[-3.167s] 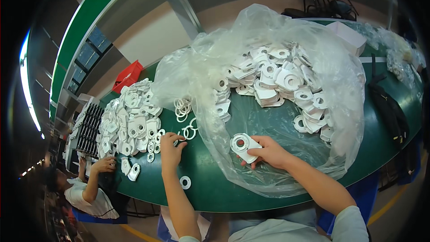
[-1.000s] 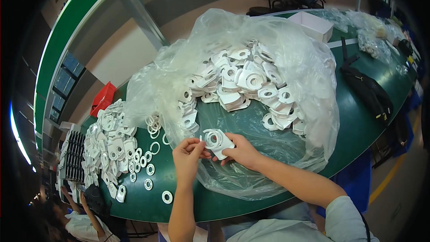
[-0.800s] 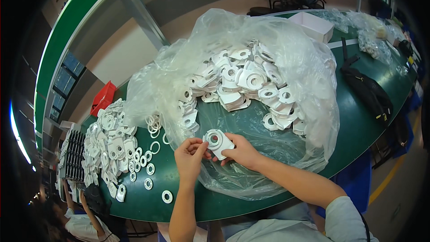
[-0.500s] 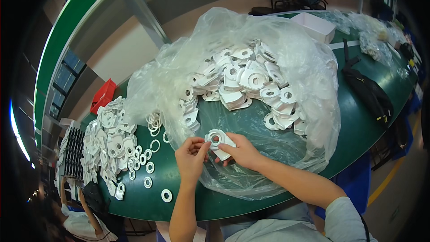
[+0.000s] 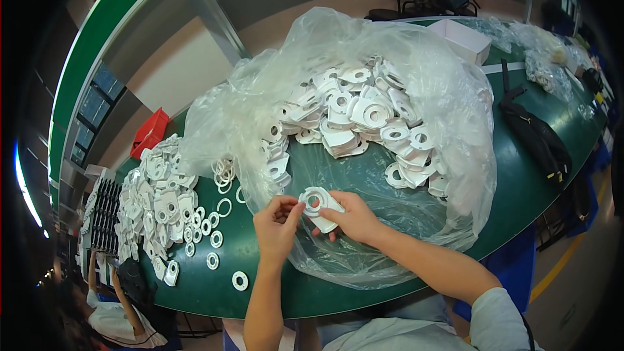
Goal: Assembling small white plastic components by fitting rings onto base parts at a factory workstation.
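Observation:
A white plastic part (image 5: 329,218), with a round ring-shaped end and a central hole, is held above the near side of an open clear plastic bag (image 5: 390,265). My right hand (image 5: 357,218) is closed round its right side, thumb on top and fingers underneath. At the part's left rim, my left hand (image 5: 275,222) has thumb and index finger pinched together against the ring's edge, the other fingers curled. Beyond my hands, a heap of similar white parts (image 5: 375,114) lies on the bag. Several loose white rings (image 5: 216,239) are scattered left of my left hand.
On the green table (image 5: 201,296), a second heap of white parts (image 5: 159,188) lies left, near a red bin (image 5: 150,132) and a dark-slotted rack (image 5: 106,214). A white box (image 5: 460,40) and black bag (image 5: 534,131) are at right. Another person's arms (image 5: 125,299) show lower left.
My hands stay at nearly the same spot with the white plastic part between them. The part has turned slightly, and the whole view has shifted a little.

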Action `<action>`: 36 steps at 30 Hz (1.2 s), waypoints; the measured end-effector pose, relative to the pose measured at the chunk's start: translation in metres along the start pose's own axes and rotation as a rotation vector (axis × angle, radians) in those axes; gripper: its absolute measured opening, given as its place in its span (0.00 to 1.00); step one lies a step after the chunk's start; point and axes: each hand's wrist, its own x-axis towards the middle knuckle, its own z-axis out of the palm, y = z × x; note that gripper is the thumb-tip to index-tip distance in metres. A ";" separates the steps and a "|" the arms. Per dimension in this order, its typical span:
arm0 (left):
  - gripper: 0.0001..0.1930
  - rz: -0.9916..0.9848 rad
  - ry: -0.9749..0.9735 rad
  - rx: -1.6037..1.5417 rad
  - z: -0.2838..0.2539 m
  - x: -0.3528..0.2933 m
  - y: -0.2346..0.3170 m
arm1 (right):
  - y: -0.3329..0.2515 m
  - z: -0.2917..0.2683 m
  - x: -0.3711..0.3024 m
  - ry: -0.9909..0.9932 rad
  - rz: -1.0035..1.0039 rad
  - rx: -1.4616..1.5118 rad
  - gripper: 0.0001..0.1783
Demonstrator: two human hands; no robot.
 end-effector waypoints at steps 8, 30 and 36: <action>0.05 0.038 0.014 0.015 0.001 0.000 -0.001 | -0.003 0.000 -0.001 -0.008 0.022 0.058 0.14; 0.04 -0.063 0.069 -0.052 -0.002 0.001 -0.001 | 0.002 -0.001 0.000 -0.084 0.098 0.156 0.22; 0.05 -0.073 0.046 -0.041 -0.001 0.000 -0.001 | 0.003 -0.002 0.000 -0.083 0.098 0.184 0.18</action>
